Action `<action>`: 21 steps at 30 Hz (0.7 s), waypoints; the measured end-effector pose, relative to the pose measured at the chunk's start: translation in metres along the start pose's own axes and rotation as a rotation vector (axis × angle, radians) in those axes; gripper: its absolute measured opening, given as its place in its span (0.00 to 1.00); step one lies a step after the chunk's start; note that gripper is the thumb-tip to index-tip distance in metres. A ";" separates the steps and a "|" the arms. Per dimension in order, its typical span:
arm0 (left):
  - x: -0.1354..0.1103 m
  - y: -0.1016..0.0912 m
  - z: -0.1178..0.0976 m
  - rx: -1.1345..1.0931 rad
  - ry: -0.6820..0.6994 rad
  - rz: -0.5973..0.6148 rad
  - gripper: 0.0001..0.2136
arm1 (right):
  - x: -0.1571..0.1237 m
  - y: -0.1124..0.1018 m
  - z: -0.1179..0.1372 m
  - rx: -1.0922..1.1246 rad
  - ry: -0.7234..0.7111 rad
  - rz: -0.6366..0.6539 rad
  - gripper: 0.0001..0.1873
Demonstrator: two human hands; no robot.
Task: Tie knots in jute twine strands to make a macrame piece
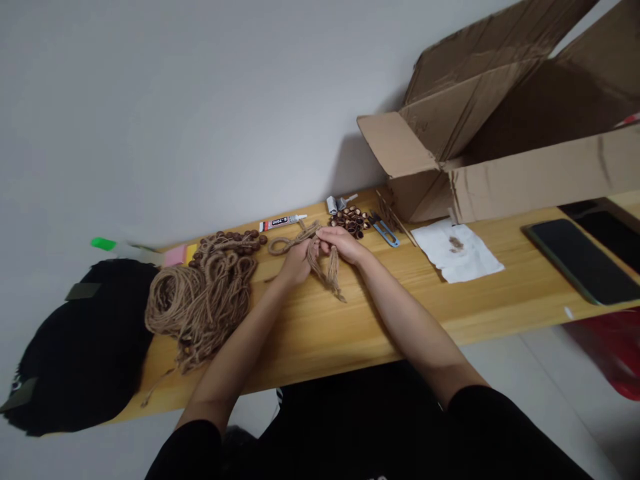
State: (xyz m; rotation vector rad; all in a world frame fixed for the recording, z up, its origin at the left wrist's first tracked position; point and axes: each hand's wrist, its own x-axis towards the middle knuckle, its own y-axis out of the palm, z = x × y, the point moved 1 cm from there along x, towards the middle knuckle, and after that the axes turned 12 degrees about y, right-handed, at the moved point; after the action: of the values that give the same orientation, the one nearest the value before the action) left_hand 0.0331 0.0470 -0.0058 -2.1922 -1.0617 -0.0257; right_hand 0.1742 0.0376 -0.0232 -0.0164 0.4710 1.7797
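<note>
Head view: a bundle of jute cord [324, 265] is gripped between both hands over the wooden tabletop [325, 333]. The left hand [296, 263] is closed on the bundle's left side. The right hand [344, 243] is closed over its top, with the fingers curled down onto the strands. The frayed ends are seen hanging below the right hand; whether they touch the wood cannot be told. A cord loop [286, 245] is laid just beyond the left hand.

To the left of the left hand, a large heap of cord [200, 300] is spread out, with strung brown beads [235, 238] at its far edge. A glue tube [281, 222] is placed beyond both hands. Just beyond the right hand, loose wooden beads [351, 221] are piled, with blue snips [384, 231] beside them. Further right, a white tissue [457, 257], an open cardboard box [500, 167] and a dark phone [583, 260] are seen. Far to the left, a black bag [85, 340] is set.
</note>
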 end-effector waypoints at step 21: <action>0.004 0.008 0.001 -0.194 -0.024 -0.110 0.20 | 0.000 0.006 0.000 -0.027 -0.020 -0.025 0.20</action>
State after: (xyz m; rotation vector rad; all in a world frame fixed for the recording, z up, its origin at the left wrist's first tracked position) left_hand 0.0410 0.0472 -0.0095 -2.3077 -1.2380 -0.1583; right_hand 0.1686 0.0365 -0.0212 -0.0232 0.4303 1.7605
